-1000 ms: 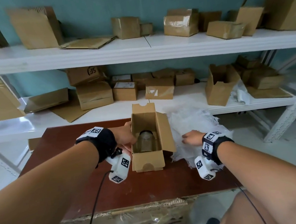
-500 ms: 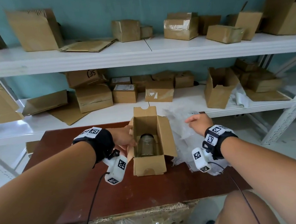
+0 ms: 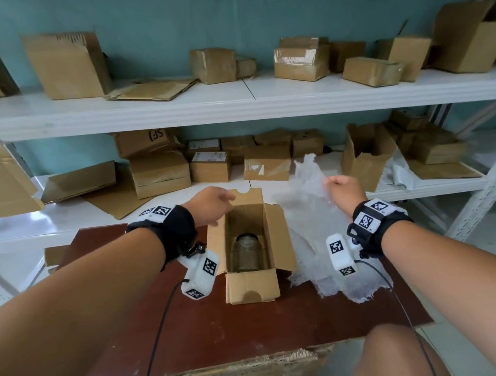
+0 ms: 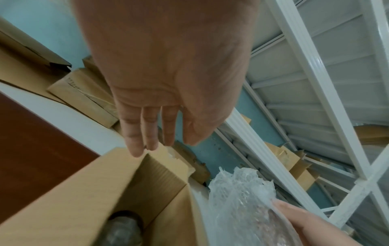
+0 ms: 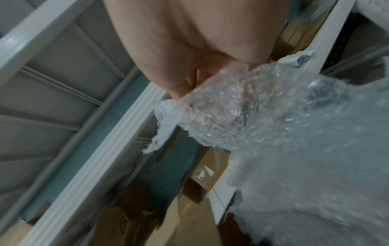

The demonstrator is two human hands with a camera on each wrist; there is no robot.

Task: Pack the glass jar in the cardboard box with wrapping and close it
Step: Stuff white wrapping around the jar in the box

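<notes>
1. Open brown cardboard box (image 3: 251, 284), rectangular, on dark red-brown table (image 3: 224, 335), centre; long axis running near to far; flaps up on all four sides.
2. Clear glass jar with dark lid (image 3: 248, 253), upright inside the box, toward its near end; space left beyond it on the far side. Unwrapped as seen.
3. Sheet of clear bubble wrap (image 3: 312, 212), just right of the box, lower edge trailing on the table, upper edge lifted.
4. Left hand (image 3: 209, 205), fingers straight and relaxed, holding nothing, at the far-left corner of the box by the left flap.
5. Right hand (image 3: 344, 189), fingers pinched on the upper edge of the wrap, raised right of and beyond the box.
6. Judged relation: box opening lies left of and nearer than the held wrap; right hand the one carrying, left hand nearer the box for steadying.
</notes>
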